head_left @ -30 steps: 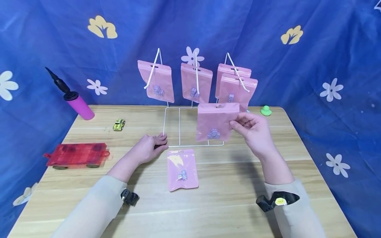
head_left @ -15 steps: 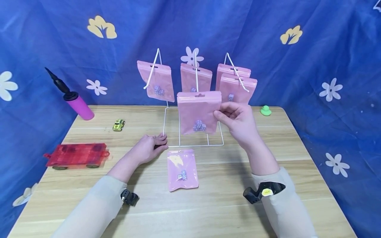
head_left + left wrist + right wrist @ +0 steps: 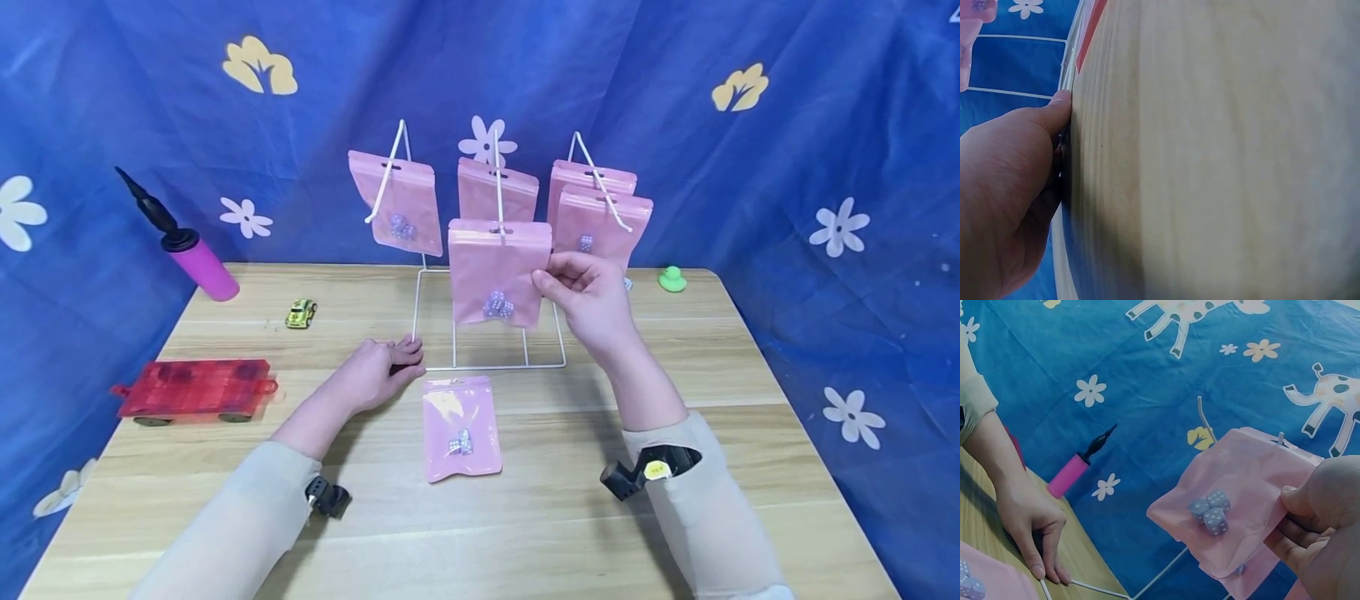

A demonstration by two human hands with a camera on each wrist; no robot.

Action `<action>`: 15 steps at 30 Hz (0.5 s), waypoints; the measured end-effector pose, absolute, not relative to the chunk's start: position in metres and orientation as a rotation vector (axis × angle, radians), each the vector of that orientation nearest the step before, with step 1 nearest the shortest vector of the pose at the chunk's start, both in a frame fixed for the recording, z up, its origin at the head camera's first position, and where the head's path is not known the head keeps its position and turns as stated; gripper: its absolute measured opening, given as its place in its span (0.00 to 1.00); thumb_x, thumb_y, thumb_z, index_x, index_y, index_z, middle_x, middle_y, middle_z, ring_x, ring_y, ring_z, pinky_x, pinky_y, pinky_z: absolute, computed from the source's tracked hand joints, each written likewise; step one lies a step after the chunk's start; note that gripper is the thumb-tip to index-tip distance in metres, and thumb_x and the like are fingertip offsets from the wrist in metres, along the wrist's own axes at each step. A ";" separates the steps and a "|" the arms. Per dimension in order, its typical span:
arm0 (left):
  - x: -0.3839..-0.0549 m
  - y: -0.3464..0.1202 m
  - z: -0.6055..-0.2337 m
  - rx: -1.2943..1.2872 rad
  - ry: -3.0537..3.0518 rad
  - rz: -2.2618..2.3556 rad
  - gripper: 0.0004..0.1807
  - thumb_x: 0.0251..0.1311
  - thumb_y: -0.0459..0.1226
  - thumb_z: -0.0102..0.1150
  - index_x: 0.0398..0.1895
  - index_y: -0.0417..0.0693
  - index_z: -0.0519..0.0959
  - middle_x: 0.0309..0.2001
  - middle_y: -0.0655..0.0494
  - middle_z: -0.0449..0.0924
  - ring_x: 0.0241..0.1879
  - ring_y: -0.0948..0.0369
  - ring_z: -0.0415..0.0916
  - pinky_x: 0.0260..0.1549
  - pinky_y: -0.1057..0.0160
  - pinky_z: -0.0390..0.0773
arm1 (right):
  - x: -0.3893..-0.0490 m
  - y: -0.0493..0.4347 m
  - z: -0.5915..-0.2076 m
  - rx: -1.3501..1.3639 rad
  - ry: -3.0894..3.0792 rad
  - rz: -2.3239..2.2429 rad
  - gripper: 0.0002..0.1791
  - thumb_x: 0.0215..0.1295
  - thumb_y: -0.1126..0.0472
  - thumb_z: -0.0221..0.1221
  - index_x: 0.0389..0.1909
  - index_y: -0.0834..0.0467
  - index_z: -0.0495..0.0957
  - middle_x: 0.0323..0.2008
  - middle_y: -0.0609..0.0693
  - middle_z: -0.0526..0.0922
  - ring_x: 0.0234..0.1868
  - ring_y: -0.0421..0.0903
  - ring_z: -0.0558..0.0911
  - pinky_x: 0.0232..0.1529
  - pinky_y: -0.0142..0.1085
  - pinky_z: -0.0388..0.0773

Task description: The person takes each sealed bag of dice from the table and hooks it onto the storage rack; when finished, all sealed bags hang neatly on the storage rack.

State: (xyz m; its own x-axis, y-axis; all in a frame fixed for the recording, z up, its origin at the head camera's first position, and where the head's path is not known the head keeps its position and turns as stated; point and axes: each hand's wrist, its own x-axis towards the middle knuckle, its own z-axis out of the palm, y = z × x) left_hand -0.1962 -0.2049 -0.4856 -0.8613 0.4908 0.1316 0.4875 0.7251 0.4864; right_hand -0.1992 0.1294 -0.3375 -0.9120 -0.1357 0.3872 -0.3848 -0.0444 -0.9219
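My right hand [image 3: 596,304] pinches a pink zip bag [image 3: 491,271] by its right edge, thumb in front. Dice show through the film, lying at the bottom of this bag. At the bag's hang hole is the end of the white display rack's middle hook [image 3: 498,179]; in the right wrist view the hook tip [image 3: 1280,439] pokes out through the film's top. Behind it hangs another pink bag [image 3: 497,192], partly covered. My left hand [image 3: 371,373] grips the front left corner of the wire rack base [image 3: 487,367], thumb and fingers at the wire.
One pink bag [image 3: 405,204] hangs on the left hook, two bags [image 3: 603,221] on the right hook. Another dice bag [image 3: 461,408] lies flat before the rack. Around are a red toy cart [image 3: 197,387], toy car [image 3: 301,313], pink pump [image 3: 206,268] and green duck [image 3: 672,279].
My right hand has carried the bag leftward and up, from before the right hook to the middle hook, whose tip now meets the hang hole. My left hand has stayed at the rack corner.
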 end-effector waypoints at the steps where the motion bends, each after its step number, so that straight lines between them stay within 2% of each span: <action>1: -0.196 -0.205 -0.485 0.828 2.911 0.819 0.21 0.73 0.40 0.67 0.59 0.33 0.83 0.64 0.39 0.78 0.69 0.44 0.72 0.72 0.42 0.66 | -0.201 0.129 -0.338 0.559 -2.042 2.069 0.08 0.69 0.79 0.63 0.45 0.81 0.82 0.35 0.56 0.87 0.35 0.41 0.84 0.40 0.29 0.85; 5: -0.196 -0.205 -0.485 0.832 2.915 0.820 0.21 0.72 0.40 0.68 0.59 0.33 0.83 0.64 0.39 0.78 0.69 0.44 0.73 0.72 0.42 0.67 | -0.206 0.125 -0.339 0.510 -2.059 2.082 0.08 0.69 0.78 0.64 0.46 0.79 0.82 0.36 0.58 0.86 0.36 0.40 0.83 0.42 0.29 0.85; 15: -0.195 -0.204 -0.486 0.865 2.947 0.825 0.19 0.72 0.38 0.68 0.58 0.32 0.84 0.62 0.38 0.80 0.66 0.43 0.75 0.71 0.42 0.69 | -0.222 0.115 -0.340 0.414 -2.060 2.100 0.06 0.70 0.78 0.63 0.44 0.78 0.82 0.33 0.49 0.87 0.35 0.40 0.84 0.42 0.29 0.85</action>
